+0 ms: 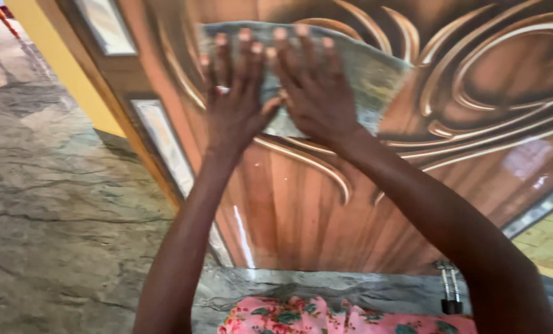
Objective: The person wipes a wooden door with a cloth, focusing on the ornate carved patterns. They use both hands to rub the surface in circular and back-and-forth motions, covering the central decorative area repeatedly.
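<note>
Head view shows me two hands, left hand (236, 102) and right hand (316, 93), pressed flat with fingers spread on one grey-green cloth (375, 80). It lies against one carved wooden door (301, 210) (glossy brown), high up.

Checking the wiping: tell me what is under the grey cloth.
The grey cloth lies flat on the carved brown wooden door, pressed by the left hand and right hand. The carving beneath is hidden.
</note>
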